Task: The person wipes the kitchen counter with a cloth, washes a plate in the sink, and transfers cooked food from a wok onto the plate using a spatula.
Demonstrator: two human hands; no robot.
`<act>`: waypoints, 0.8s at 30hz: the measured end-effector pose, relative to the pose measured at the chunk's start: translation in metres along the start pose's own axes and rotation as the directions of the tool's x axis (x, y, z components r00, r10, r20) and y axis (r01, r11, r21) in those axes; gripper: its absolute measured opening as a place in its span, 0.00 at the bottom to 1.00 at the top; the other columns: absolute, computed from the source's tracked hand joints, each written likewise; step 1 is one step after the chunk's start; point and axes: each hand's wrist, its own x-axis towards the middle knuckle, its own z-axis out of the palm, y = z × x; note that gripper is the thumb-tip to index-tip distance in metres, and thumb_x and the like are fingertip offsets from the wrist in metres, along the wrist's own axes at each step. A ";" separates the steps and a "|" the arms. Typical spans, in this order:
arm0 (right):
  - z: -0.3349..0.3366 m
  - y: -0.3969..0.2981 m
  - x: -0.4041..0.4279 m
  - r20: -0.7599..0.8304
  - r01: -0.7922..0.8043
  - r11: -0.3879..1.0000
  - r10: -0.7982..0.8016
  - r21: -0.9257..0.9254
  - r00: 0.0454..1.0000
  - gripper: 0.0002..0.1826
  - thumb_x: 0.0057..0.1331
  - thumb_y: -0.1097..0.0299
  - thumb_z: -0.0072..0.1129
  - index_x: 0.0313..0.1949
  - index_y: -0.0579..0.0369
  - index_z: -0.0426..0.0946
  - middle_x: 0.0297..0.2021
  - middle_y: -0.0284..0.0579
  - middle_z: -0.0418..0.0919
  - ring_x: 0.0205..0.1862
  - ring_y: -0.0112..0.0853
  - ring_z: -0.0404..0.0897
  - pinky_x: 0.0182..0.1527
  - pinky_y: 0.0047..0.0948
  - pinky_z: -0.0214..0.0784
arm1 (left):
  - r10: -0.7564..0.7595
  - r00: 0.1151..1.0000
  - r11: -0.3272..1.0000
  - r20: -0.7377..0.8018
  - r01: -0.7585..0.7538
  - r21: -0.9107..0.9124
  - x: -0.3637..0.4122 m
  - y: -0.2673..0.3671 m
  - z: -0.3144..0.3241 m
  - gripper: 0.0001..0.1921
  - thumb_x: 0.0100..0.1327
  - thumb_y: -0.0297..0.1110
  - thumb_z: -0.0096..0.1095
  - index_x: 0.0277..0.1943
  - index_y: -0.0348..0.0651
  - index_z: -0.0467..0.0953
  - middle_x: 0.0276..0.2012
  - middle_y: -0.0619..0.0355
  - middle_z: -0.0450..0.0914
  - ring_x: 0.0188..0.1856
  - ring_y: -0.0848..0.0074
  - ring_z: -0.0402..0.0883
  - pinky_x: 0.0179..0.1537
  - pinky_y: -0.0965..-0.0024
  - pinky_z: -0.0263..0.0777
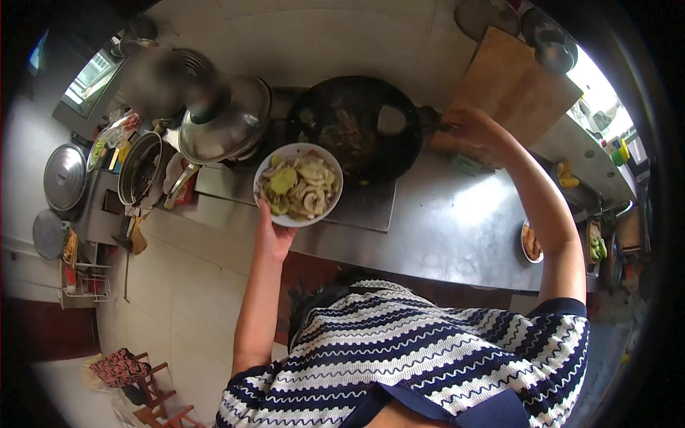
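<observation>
My left hand (274, 234) holds a white bowl (338, 206) from below by its near left side. In the bowl lie sliced, pale curled pieces of food (316, 190) and yellow-green round slices (283, 181). The bowl overlaps the near left edge of a large black wok (348, 91) on the stove. Some cooked scraps (342, 134) and a glossy wet film lie inside the wok, beside a pale flat patch that looks like a spatula blade (392, 119). At the wok's right side my right hand (473, 128) closes on a dark handle (431, 120); its fingers are partly blurred.
A lidded steel pan (225, 128) stands left of the wok, with a steel pot (140, 171) farther left. A wooden cutting board (519, 85) leans at the back right. On the steel counter (460, 230) sits a dish of brown food (531, 243). Stools (158, 382) stand lower left.
</observation>
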 end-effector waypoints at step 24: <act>-0.003 -0.110 0.002 0.200 0.316 0.847 -0.252 -0.428 0.947 0.18 0.54 0.72 0.51 0.47 0.47 0.70 0.33 0.46 0.72 0.36 0.41 0.76 0.33 0.37 0.70 | 0.078 0.993 0.997 -0.094 -0.080 -0.022 -0.049 0.000 -0.009 0.33 0.61 0.58 0.41 0.63 0.49 0.49 0.60 0.55 0.57 0.61 0.64 0.60 0.54 0.56 0.67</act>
